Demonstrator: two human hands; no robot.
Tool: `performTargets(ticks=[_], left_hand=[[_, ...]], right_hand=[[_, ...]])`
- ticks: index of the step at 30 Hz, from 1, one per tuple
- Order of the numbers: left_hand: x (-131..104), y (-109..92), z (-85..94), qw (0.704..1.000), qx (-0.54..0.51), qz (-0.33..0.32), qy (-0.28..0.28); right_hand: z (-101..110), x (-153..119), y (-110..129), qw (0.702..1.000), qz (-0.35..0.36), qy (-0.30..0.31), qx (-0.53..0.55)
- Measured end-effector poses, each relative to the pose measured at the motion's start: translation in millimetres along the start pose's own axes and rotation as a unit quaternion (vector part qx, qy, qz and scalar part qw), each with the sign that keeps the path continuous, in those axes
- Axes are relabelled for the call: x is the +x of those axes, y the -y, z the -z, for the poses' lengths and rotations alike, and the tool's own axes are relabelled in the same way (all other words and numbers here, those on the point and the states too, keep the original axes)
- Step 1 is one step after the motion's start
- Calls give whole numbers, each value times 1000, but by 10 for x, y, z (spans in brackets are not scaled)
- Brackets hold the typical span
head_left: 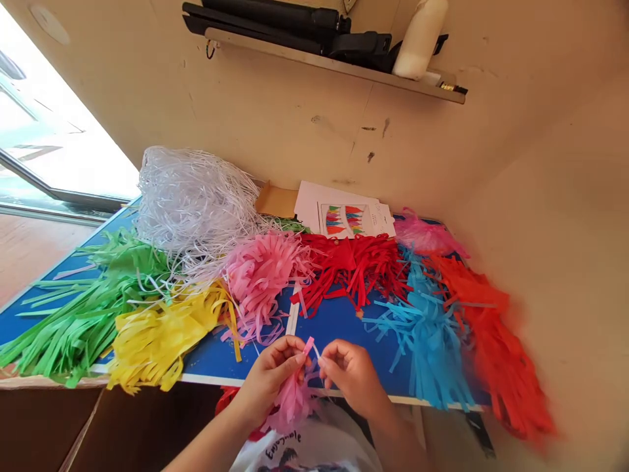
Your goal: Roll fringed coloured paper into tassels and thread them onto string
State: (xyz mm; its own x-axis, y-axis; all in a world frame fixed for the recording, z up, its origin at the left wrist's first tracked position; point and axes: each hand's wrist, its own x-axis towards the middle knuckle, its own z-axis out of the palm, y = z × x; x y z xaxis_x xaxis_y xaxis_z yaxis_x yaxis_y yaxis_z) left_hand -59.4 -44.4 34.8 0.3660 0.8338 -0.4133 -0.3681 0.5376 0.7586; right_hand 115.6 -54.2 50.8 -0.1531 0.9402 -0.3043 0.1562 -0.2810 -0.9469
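In my left hand is a pink tassel, its twisted loop pinched at the top between thumb and fingers and its fringe hanging over my lap. My right hand is closed beside it, pinching the end of a thin white string that meets the tassel's loop. Just beyond the hands lie a pile of pink fringed strips and a pile of red fringed strips. Some of the pink tassel is hidden behind my left fingers.
A blue table carries green fringe, yellow fringe, light blue fringe and orange fringe. Behind stand a heap of white string and a printed card. A wall shelf holds a white bottle.
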Motion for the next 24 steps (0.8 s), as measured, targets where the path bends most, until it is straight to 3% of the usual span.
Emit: performTargets(ticks=[6,9,14,17,20,22,23,24], left_hand=[[0,26,-30,1000,3,5,4],[-9,31,-35,1000,13,10,14],[-40,14,-47,985,158,-53,43],[-56,47,-49,941,313,-122,38],[-85,139,-35,898,414,-148,11],[-133,210,-11,857,494,-147,23],[-170,238,5,831,536,-143,40],[-215,255,24,807,570,-141,68]], right_hand=[[-31,-39,15,999,12,46,16],[-2,-43,-1,999,34,28,2],[13,-56,-59,998,57,13,36],[-77,-27,-95,996,85,20,-28],[-68,27,-116,992,103,-4,-74],[179,40,-120,995,85,-48,-29],[398,35,-125,994,75,-84,-16],[671,23,-134,980,103,-169,-30]])
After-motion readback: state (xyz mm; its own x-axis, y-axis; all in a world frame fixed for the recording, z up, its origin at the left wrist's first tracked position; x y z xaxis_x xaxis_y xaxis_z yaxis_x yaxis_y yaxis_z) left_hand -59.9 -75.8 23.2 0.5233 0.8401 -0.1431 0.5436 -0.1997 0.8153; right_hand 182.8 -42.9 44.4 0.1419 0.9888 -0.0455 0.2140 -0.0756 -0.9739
